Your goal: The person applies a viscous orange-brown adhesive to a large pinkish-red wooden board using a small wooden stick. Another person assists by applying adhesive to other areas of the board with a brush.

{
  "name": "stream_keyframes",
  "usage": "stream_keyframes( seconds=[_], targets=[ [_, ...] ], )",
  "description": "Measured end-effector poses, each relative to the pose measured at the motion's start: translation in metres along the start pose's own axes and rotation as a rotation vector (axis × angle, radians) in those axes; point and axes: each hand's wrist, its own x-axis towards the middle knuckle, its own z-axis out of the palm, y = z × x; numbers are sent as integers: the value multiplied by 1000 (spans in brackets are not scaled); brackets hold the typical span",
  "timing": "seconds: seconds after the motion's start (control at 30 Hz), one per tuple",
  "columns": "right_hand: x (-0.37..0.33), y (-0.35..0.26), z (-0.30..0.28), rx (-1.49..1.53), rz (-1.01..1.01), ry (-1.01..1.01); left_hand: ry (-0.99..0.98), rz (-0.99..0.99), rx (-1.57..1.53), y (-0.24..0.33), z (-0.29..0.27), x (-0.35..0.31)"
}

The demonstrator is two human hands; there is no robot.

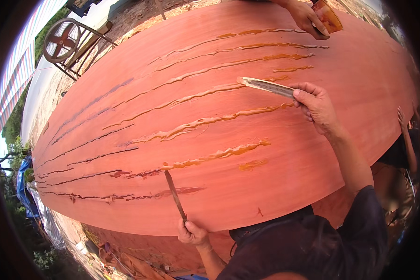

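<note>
A large curved wooden surface (228, 186), salmon-red and lined with long cracks, spreads before me. My right hand (315, 105) grips a flat wooden stick (268, 87), its pale far end smeared with putty and resting at or just over a filled seam. Low on the left, my left hand (193, 233) is closed around a thin dark strip (175, 196). The strip's upper end meets the left end of an orange putty bead (214, 155). Further beads of pale and orange putty (200, 122) run along the upper seams. Darker, reddish cracks lie to the left.
Across the surface, another person's hand (305, 18) is beside an orange-stained cup (327, 15). A second person's hand (401, 119) touches the right edge. A round fan (61, 40) on a metal frame stands at the far left, and a blue tarp (25, 186) hangs at the left.
</note>
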Motion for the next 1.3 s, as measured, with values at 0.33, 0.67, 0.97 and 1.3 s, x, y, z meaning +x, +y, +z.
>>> stream_keyframes(
  seconds=[0.33, 0.67, 0.97, 1.3],
  targets=[
    [73, -9, 67, -171, -96, -205, -78, -23, 30, -5, -6, -1],
    [102, -3, 97, -296, -175, -212, -70, -31, -12, -10, -7, -3],
    [109, 5, 110, -208, -183, -261, -91, -73, 1, -4, -11, -2],
    [107, 6, 130, -151, -130, -263, -104, -43, 60, -4, -12, 0]
  ],
)
